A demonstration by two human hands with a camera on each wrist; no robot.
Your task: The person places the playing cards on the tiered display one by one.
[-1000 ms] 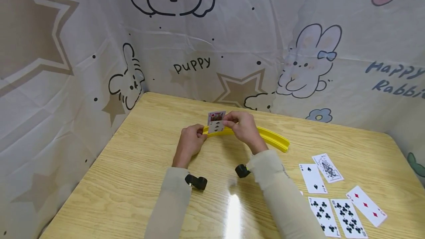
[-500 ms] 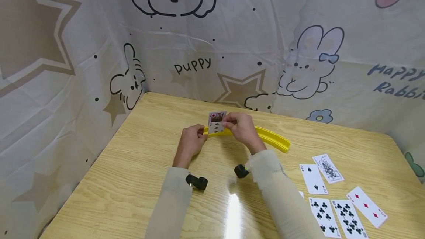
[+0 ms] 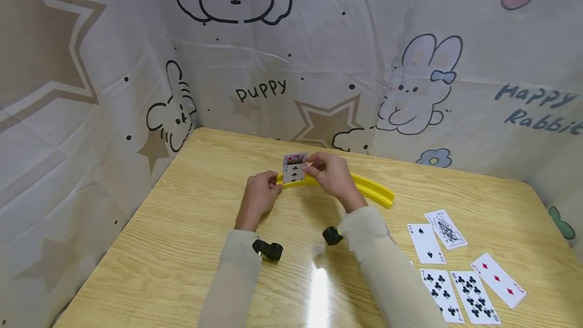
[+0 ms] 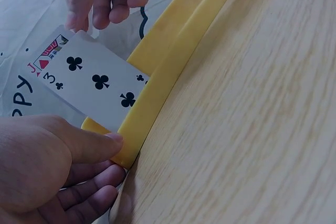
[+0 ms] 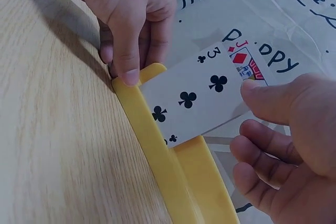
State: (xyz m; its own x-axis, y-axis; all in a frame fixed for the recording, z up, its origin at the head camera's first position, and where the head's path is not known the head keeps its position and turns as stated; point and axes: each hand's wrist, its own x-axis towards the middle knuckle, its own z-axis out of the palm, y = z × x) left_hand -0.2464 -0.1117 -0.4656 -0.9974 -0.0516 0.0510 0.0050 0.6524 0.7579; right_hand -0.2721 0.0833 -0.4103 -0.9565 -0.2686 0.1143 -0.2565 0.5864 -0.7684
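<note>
A yellow curved card holder [image 3: 373, 191] stands on the table, with playing cards upright in its slot near the left end. In front is a three of clubs [image 5: 188, 99]; behind it a jack of diamonds [image 5: 242, 59] shows only along its top. My left hand [image 3: 260, 195] grips the holder's left end, thumb on the front wall and fingers round the end. With thumb and fingertips, my right hand [image 3: 334, 176] pinches the three of clubs at its upper right corner. The card's lower edge sits inside the slot, hidden by the front wall.
Loose cards lie face up at the table's right: a two of spades [image 3: 426, 243], a joker [image 3: 446, 229], a three of diamonds [image 3: 498, 280], a seven of clubs [image 3: 441, 292] and another club card [image 3: 475, 297]. A printed cloth [image 3: 273, 65] hangs behind the table.
</note>
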